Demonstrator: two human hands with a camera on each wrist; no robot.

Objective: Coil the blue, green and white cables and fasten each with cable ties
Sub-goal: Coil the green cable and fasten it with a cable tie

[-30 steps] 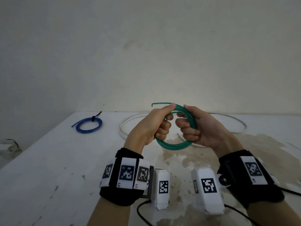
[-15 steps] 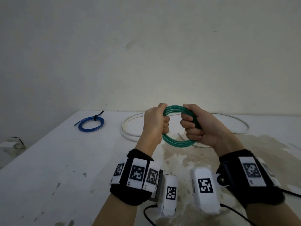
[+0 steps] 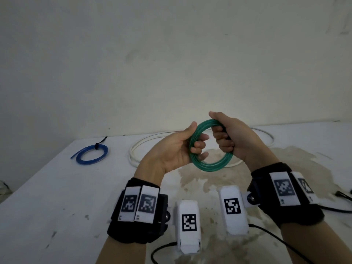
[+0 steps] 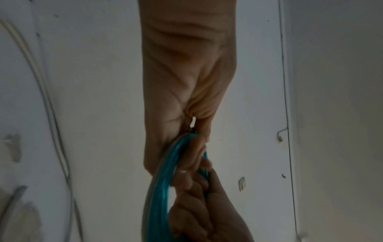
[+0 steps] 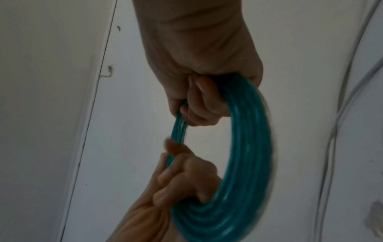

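Observation:
The green cable is wound into a small ring of several turns and held in the air above the table. My left hand grips the ring's left side, palm up, fingers curled through it. My right hand grips its upper right side in a fist. The same green cable shows in the right wrist view, and the green cable runs under my left fingers in the left wrist view. The blue cable lies coiled at the far left with a black tie on it. The white cable lies loose behind my hands.
The white table has a large brownish stain under my hands. A pale wall stands right behind it. Black wires trail from the wrist units at the right and near edge.
My left hand has turned palm up and shifted its grip down the ring's left side. The green ring tilted and its free end no longer sticks out. The right hand keeps its grip.

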